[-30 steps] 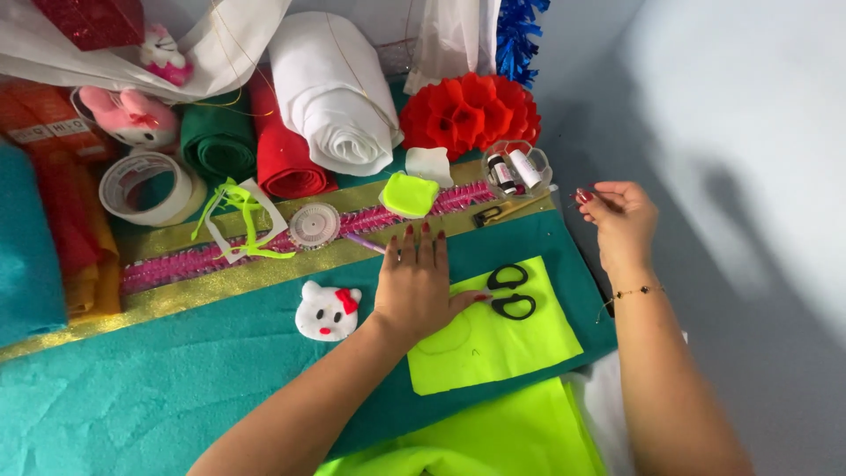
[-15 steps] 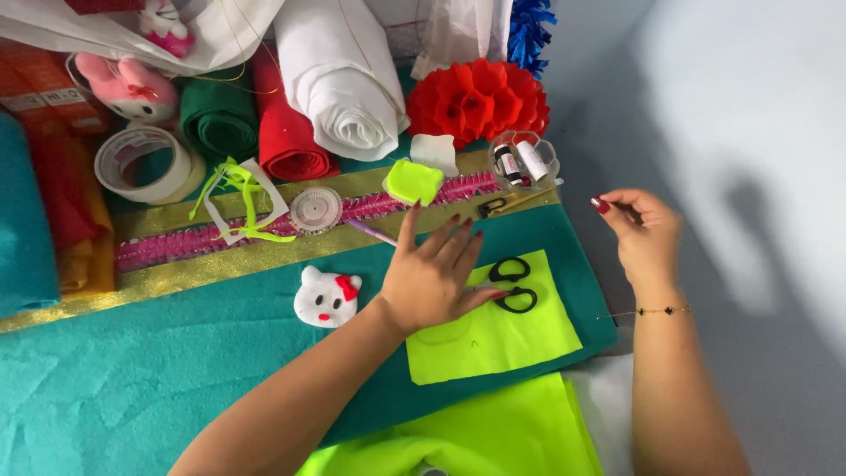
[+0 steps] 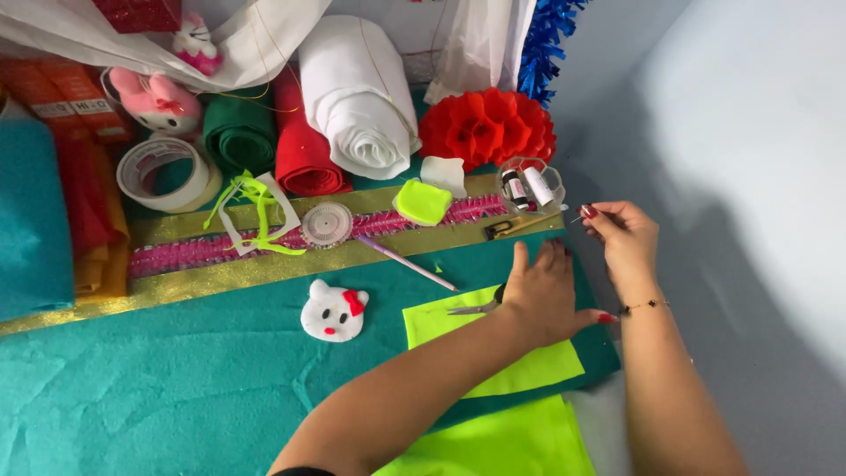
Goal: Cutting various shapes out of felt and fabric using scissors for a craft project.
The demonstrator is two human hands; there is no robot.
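Scissors (image 3: 480, 306) apparently under left hand (image 3: 546, 295)

We see both forearms bare, red polish on the nails of both hands, left hand (image 3: 546, 295) and right hand (image 3: 624, 236). A thin bracelet (image 3: 648, 305) with perhaps dark beads circles the right wrist.

Bright, sharp; soft shadows at right

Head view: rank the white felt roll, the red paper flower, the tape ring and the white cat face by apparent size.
1. white felt roll
2. red paper flower
3. tape ring, close to the flower, so unsure
4. white cat face
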